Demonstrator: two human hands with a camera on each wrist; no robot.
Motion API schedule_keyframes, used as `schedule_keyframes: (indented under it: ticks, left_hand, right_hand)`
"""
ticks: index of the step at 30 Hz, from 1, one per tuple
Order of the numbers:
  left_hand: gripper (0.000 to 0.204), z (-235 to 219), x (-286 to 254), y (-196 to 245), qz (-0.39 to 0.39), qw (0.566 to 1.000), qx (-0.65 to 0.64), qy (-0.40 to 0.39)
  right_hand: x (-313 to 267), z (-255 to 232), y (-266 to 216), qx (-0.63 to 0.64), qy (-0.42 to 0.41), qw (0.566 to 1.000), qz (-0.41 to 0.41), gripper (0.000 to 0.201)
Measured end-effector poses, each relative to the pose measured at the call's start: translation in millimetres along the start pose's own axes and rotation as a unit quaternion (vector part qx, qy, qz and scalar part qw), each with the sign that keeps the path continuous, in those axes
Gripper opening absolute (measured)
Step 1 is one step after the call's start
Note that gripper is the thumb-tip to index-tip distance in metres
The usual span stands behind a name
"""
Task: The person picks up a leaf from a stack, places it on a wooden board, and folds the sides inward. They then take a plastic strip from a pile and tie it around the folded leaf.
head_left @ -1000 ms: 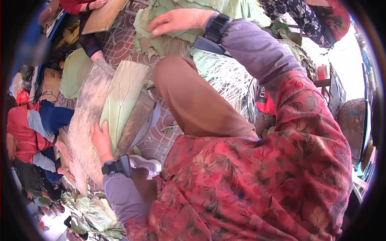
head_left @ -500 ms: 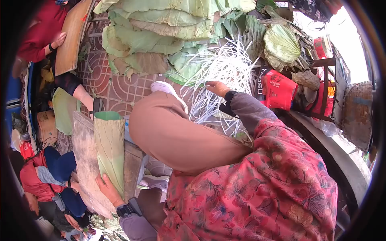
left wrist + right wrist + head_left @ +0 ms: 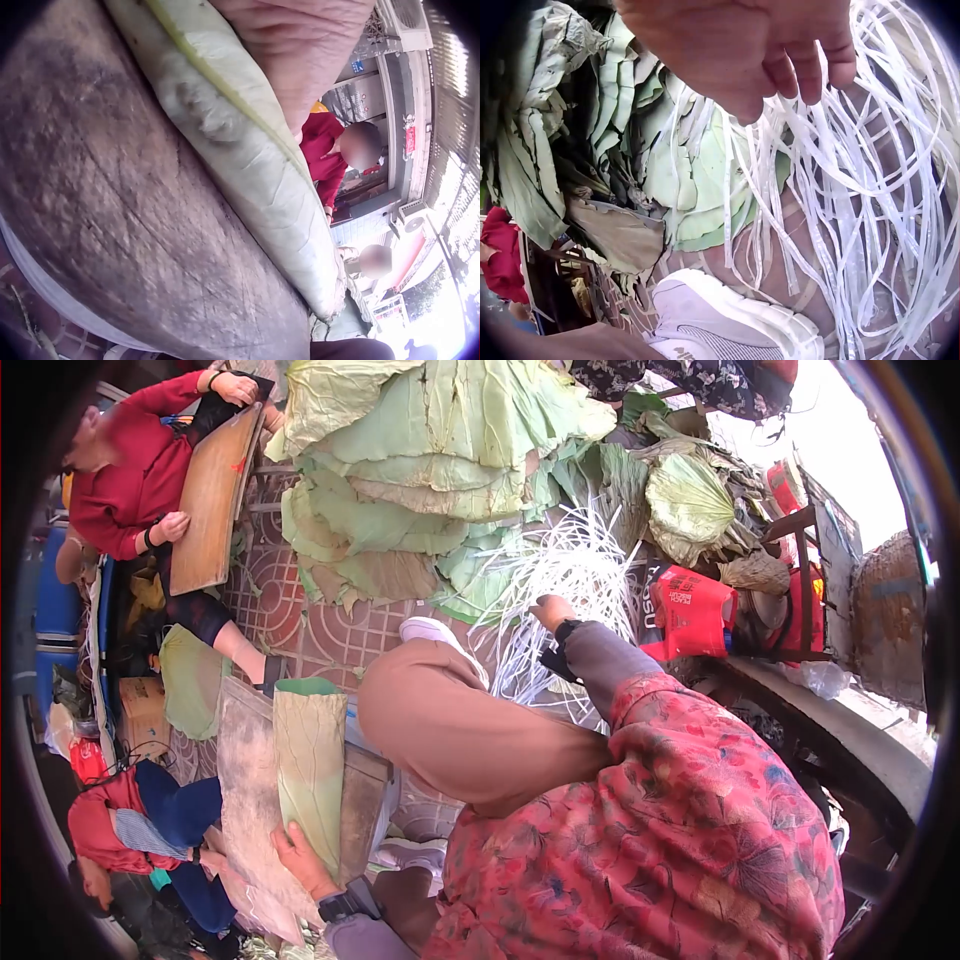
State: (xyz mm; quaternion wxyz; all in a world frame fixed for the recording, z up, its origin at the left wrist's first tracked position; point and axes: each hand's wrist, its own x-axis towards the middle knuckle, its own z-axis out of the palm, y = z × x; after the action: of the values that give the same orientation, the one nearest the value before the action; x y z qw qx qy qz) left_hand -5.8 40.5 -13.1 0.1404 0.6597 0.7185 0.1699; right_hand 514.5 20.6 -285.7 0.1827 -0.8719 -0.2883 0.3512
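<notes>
A long folded green leaf [image 3: 310, 760] lies lengthwise on a worn wooden board [image 3: 247, 770]. My left hand [image 3: 305, 863] presses its near end, thumb pointing up along the leaf. In the left wrist view the palm covers part of the rolled leaf [image 3: 247, 172], whose yellowish rib runs along the top. My right hand [image 3: 553, 614] is at a tangle of white flat strips [image 3: 585, 565]. The right wrist view shows its curled fingers among the strips [image 3: 847, 202], several of which hang below the fingertips.
Large green leaves [image 3: 440, 445] are stacked on the patterned paving ahead. A red bag [image 3: 690, 610] and a dry leaf heap [image 3: 690, 500] are at right. Facing me, a person in red [image 3: 135, 480] holds a wooden board [image 3: 215, 500]. Another person [image 3: 130, 825] sits at lower left.
My right hand has come down from above the leaf stack to the white strips. My left hand stays at the near end of the folded leaf. The head view has shifted.
</notes>
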Motion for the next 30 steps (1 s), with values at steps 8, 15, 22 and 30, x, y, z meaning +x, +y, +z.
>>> schedule_keyframes:
  ticks: [8, 15, 22, 30]
  left_hand:
    - [0.023, 12.3, 4.9, -16.8, -0.012, 0.978, -0.196, 0.074]
    - [0.02, -10.2, -15.3, 4.5, -0.019, 0.946, -0.307, 0.106]
    - [0.023, -36.7, -34.0, 27.8, -0.05, 0.687, -0.718, 0.1]
    - [0.036, -12.0, -54.9, -10.2, -0.038, 0.697, -0.716, 0.008]
  right_hand:
    - [2.2, -47.8, -57.1, 0.396, 0.074, 0.915, -0.02, 0.017]
    - [-114.8, -143.5, -275.3, 0.388, 0.008, 0.871, -0.299, 0.018]
    - [-286.6, -57.1, -397.2, 0.065, -0.26, 0.666, -0.696, 0.024]
    - [-329.6, 52.4, -375.8, 0.056, -0.485, 0.583, -0.65, 0.017]
